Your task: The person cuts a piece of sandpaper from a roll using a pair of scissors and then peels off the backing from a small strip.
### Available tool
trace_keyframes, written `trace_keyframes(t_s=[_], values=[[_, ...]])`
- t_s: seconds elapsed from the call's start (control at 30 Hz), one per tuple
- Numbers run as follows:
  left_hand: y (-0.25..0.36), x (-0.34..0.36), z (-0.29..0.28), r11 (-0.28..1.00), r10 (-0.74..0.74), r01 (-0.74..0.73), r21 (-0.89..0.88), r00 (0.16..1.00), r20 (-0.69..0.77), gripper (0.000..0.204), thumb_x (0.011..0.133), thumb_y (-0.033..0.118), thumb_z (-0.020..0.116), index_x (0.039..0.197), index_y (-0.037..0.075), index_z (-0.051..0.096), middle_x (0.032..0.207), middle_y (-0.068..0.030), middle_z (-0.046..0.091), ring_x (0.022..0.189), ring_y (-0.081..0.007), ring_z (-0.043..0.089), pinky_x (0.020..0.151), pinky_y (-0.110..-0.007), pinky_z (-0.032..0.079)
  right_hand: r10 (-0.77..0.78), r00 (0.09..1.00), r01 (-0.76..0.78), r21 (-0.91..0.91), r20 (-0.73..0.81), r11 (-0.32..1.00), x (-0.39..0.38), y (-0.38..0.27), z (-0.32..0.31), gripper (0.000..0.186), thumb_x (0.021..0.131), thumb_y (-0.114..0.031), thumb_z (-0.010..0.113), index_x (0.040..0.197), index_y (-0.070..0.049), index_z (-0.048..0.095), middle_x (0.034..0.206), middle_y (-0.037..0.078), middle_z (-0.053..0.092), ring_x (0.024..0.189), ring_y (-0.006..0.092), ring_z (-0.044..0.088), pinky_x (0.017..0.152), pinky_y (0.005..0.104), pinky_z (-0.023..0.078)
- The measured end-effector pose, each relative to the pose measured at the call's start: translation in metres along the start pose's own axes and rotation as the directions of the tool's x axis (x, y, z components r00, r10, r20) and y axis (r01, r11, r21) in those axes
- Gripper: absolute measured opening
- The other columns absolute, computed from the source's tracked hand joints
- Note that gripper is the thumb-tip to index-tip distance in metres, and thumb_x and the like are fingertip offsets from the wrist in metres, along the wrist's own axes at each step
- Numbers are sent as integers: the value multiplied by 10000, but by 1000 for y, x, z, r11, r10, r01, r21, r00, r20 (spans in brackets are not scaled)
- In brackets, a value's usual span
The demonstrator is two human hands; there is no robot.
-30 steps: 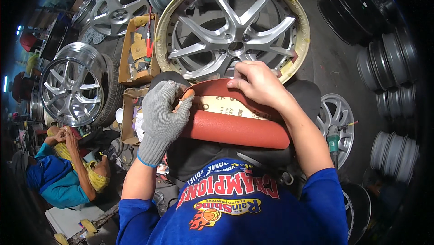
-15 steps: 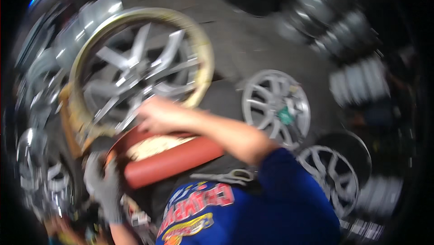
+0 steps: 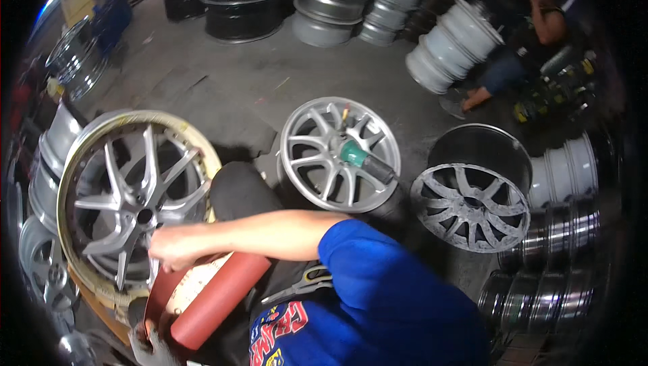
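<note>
A red-brown roll of sandpaper (image 3: pixel 223 302) with a pale printed backing lies across my lap, partly unrolled. My right hand (image 3: pixel 177 246), bare, is closed at the sheet's upper edge, thumb side hidden. Low at the left, my left hand (image 3: pixel 152 349) wears a grey glove and grips the sheet's near left edge; some of its fingers are out of sight. Just beyond the hands leans a large silver spoked wheel (image 3: pixel 154 194) with a yellowish rim. Scissors (image 3: pixel 297 288) rest on my lap, next to the roll.
A silver wheel (image 3: pixel 307 141) with a green-and-black tool on it lies ahead. To the right is a grey spoked wheel (image 3: pixel 472 202) against a dark barrel. Stacked rims (image 3: pixel 331 1) line the back and right. Another person (image 3: pixel 543 25) sits at the far right.
My view has swung right and up, so the wheels and my hands now appear farther left and lower. Both hands stay at the sandpaper. The picture is sharper.
</note>
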State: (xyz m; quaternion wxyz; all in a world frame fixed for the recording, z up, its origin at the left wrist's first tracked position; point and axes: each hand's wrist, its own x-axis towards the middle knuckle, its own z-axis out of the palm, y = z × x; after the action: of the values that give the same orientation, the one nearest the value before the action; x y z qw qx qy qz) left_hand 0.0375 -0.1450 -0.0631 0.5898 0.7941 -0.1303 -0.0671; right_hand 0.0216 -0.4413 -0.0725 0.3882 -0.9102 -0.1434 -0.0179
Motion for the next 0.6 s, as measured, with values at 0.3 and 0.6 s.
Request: trace_keyframes(t_s=[0.3, 0.6], values=[[45, 8, 17, 899, 145, -110, 423, 988, -51, 120, 847, 75, 741, 885, -35, 711, 773, -99, 656, 737, -183, 621, 728, -328, 488, 72, 993, -83, 113, 97, 990, -22, 9, -34, 233, 824, -216, 753, 851, 1, 672, 863, 185, 665, 862, 367, 664, 764, 461, 499], [41, -1, 8, 913, 117, -80, 399, 991, -68, 133, 851, 91, 751, 886, -26, 699, 749, -89, 642, 678, -158, 593, 650, -303, 475, 70, 993, -75, 53, 90, 996, -18, -3, -33, 264, 851, -236, 743, 902, 13, 670, 880, 174, 655, 897, 358, 643, 804, 429, 490]])
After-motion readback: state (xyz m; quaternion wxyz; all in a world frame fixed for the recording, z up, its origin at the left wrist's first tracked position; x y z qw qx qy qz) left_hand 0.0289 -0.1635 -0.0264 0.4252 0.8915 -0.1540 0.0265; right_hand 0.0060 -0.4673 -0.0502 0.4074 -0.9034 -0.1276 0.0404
